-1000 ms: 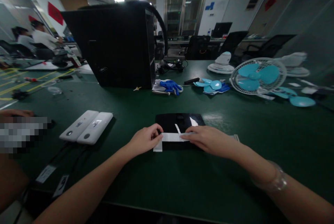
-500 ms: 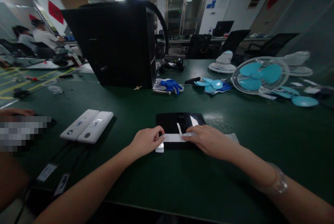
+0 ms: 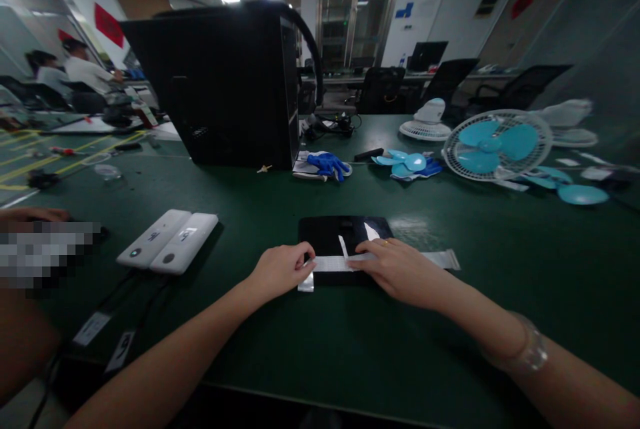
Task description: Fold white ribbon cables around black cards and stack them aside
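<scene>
A thin black panel (image 3: 325,230) lies on the green table, with a white-silver flat ribbon cable (image 3: 330,264) across its near part. My left hand (image 3: 280,270) pinches the cable near its left end, where a short silvery flap (image 3: 306,282) hangs toward me. My right hand (image 3: 407,271) is closed at the cable farther right, thumb and fingertips together on it. Beyond that hand, the cable's loose end sticks out to the right. Between my hands a narrow white strip (image 3: 343,246) stands up from the cable. The right palm hides part of the panel.
Two white devices (image 3: 184,242) with cords lie to the left, near another person's hand (image 3: 37,214). A large black case (image 3: 220,89) stands behind. Blue-white gloves (image 3: 325,164), a blue fan blade (image 3: 405,161) and a fan (image 3: 490,144) lie farther back.
The cable's loose right end shows more beyond my right hand and reaches slightly farther right. Both hands stay almost in place.
</scene>
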`<state>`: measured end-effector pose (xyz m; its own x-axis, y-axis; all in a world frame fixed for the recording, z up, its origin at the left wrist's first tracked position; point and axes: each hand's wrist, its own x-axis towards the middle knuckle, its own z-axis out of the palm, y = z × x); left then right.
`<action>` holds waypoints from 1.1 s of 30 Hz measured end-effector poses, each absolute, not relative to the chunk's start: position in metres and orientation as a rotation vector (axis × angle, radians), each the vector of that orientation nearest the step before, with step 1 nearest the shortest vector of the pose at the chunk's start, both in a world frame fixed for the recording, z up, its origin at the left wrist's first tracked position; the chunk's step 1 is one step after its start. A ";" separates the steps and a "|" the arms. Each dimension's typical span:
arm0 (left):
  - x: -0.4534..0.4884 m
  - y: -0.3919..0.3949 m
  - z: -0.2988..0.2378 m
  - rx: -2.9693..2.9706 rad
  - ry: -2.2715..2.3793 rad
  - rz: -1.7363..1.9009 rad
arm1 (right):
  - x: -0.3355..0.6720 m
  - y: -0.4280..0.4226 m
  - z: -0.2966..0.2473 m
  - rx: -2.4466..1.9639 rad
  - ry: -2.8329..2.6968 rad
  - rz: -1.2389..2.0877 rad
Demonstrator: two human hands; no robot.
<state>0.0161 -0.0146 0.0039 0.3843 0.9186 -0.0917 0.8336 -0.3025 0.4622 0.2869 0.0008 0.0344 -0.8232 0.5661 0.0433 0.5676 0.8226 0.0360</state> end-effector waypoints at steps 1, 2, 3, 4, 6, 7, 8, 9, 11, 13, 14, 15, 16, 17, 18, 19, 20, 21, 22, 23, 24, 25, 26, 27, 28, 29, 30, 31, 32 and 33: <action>0.016 -0.015 0.004 2.214 1.511 0.262 | 0.286 0.001 0.036 -0.911 -2.969 -0.054; 0.016 -0.014 0.004 2.216 1.512 0.260 | 0.286 0.001 0.037 -0.886 -2.968 -0.029; 0.016 -0.014 0.004 2.218 1.512 0.259 | 0.285 0.001 0.038 -0.859 -2.962 0.002; 0.016 -0.014 0.004 2.221 1.512 0.260 | 0.285 0.001 0.039 -0.837 -2.948 0.040; 0.016 -0.014 0.004 2.233 1.512 0.262 | 0.284 0.001 0.039 -0.819 -2.903 0.120; 0.016 -0.014 0.004 2.238 1.512 0.264 | 0.283 0.001 0.039 -0.821 -2.879 0.154; 0.016 -0.014 0.004 2.241 1.510 0.268 | 0.283 0.000 0.038 -0.824 -2.861 0.177; 0.016 -0.014 0.004 2.244 1.505 0.272 | 0.282 -0.001 0.038 -0.826 -2.856 0.188; 0.016 -0.014 0.004 2.250 1.502 0.276 | 0.280 -0.002 0.037 -0.824 -2.868 0.182; 0.016 -0.014 0.004 2.256 1.506 0.275 | 0.279 -0.004 0.037 -0.839 -2.880 0.168; 0.016 -0.014 0.004 2.256 1.510 0.271 | 0.278 -0.005 0.038 -0.847 -2.880 0.164; 0.016 -0.014 0.004 2.252 1.514 0.265 | 0.277 -0.006 0.038 -0.856 -2.879 0.163; 0.016 -0.014 0.004 2.248 1.517 0.260 | 0.277 -0.007 0.038 -0.863 -2.880 0.161; 0.017 -0.014 0.005 2.245 1.519 0.255 | 0.276 -0.008 0.038 -0.869 -2.882 0.155; 0.017 -0.014 0.005 2.243 1.521 0.250 | 0.275 -0.009 0.039 -0.872 -2.888 0.145; 0.017 -0.014 0.005 2.243 1.522 0.248 | 0.275 -0.010 0.039 -0.874 -2.893 0.132; 0.017 -0.014 0.005 2.245 1.522 0.245 | 0.274 -0.011 0.039 -0.879 -2.896 0.119; 0.017 -0.015 0.006 2.249 1.523 0.241 | 0.274 -0.011 0.039 -0.883 -2.897 0.109; 0.017 -0.015 0.006 2.252 1.526 0.236 | 0.273 -0.012 0.038 -0.883 -2.893 0.099; 0.018 -0.015 0.006 2.255 1.532 0.230 | 0.273 -0.012 0.038 -0.882 -2.889 0.091; 0.018 -0.015 0.007 2.256 1.536 0.226 | 0.274 -0.012 0.038 -0.879 -2.885 0.086; 0.018 -0.015 0.007 2.253 1.538 0.224 | 0.274 -0.012 0.037 -0.875 -2.880 0.086; 0.018 -0.015 0.007 2.246 1.537 0.226 | 0.275 -0.011 0.037 -0.871 -2.875 0.095; 0.017 -0.015 0.007 2.236 1.535 0.233 | 0.276 -0.010 0.037 -0.866 -2.868 0.110; 0.016 -0.014 0.007 2.224 1.534 0.244 | 0.278 -0.009 0.037 -0.861 -2.862 0.129; 0.016 -0.014 0.007 2.211 1.532 0.259 | 0.279 -0.007 0.037 -0.856 -2.855 0.149; 0.015 -0.014 0.007 2.201 1.532 0.275 | 0.280 -0.005 0.038 -0.852 -2.844 0.167; 0.014 -0.013 0.007 2.194 1.531 0.294 | 0.281 -0.004 0.039 -0.849 -2.825 0.182; 0.013 -0.013 0.007 2.187 1.528 0.311 | 0.282 -0.002 0.039 -0.850 -2.805 0.196; 0.012 -0.012 0.007 2.180 1.531 0.329 | 0.283 0.000 0.039 -0.858 -2.781 0.207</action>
<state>0.0125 -0.0125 0.0069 0.3545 0.9329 -0.0629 0.8247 -0.2802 0.4913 0.2827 0.0000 0.0388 -0.8042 0.5694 0.1705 0.5379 0.8193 -0.1986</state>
